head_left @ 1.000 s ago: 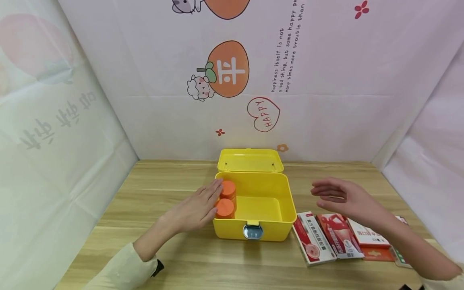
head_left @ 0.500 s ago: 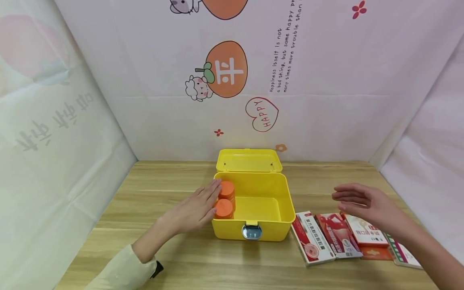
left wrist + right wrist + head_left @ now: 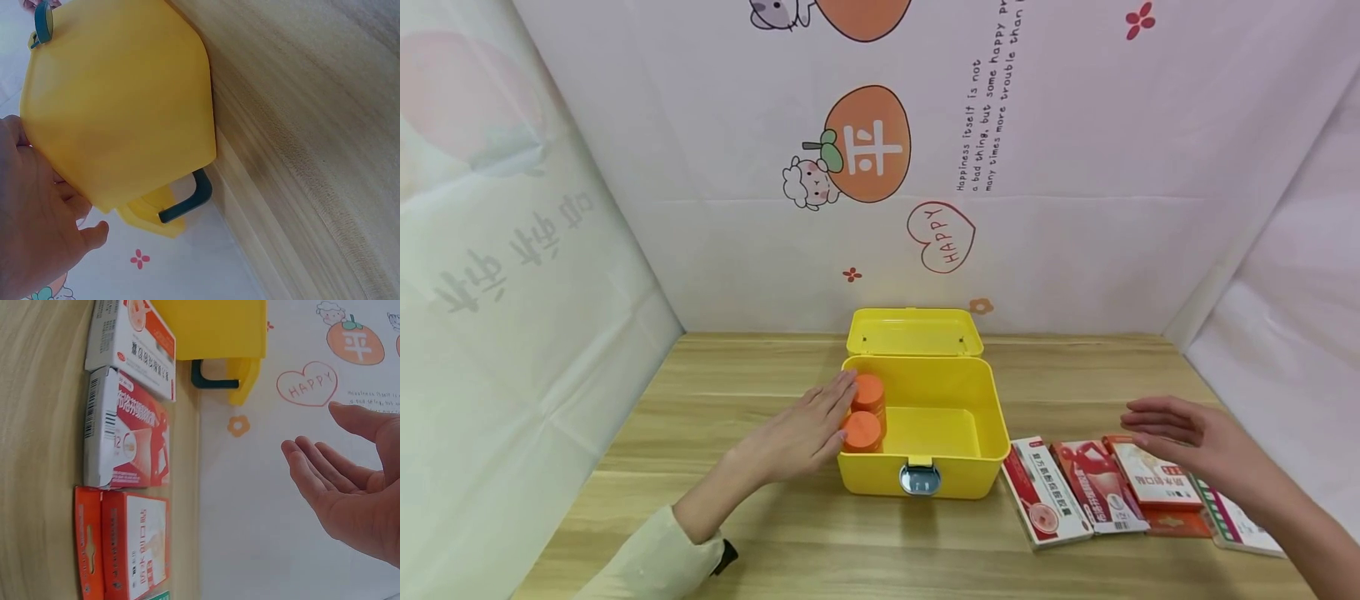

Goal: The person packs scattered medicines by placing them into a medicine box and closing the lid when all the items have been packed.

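Note:
A yellow box (image 3: 957, 479) with its lid (image 3: 916, 332) tipped back stands mid-table. Inside, along its left wall, are two orange-capped containers, a rear one (image 3: 868, 390) and a front one (image 3: 862, 431). My left hand (image 3: 797, 433) lies with straight fingers over the box's left rim, fingertips right beside the orange caps. In the left wrist view, that hand (image 3: 44, 219) is at the rim of the yellow side wall. My right hand (image 3: 1187, 433) hovers over the medicine boxes at the right with relaxed, slightly bent fingers. Nothing is in it, as the right wrist view of the hand (image 3: 350, 494) shows.
Right of the yellow box lie a red-and-white medicine box (image 3: 1047, 492), a red box (image 3: 1099, 487), a white-and-orange box (image 3: 1157, 475) and a green-and-white packet (image 3: 1243, 529). A dark handle (image 3: 194, 200) hangs at the yellow box's side. A printed cloth (image 3: 1060, 250) stands behind the table.
My right hand has moved right and slightly down, away from the yellow box and over the packets at the far right. The left hand stays on the rim.

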